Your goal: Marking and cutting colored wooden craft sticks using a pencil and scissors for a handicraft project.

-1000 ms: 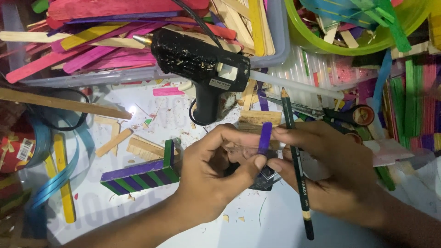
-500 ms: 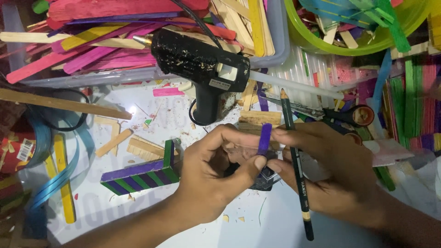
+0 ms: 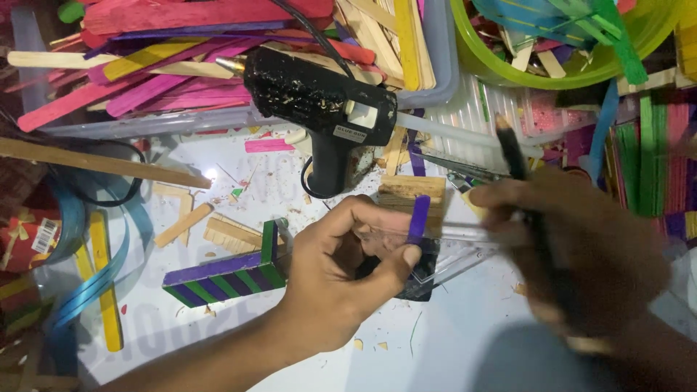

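Observation:
My left hand pinches a short purple craft stick upright against a clear plastic ruler that lies flat on the white work surface. My right hand, blurred by motion, grips a dark pencil beside the stick, its point hidden under the hand. A purple-and-green striped piece of glued sticks lies just left of my left hand. A black glue gun rests behind both hands, nozzle to the left.
A clear tray of coloured craft sticks fills the back. A green bowl of sticks stands back right. Plain wooden offcuts, a yellow stick, blue ribbon and scissors lie around.
My right hand with the pencil has swung right and lifted, now blurred. My left hand still holds the purple stick on the ruler in the same place.

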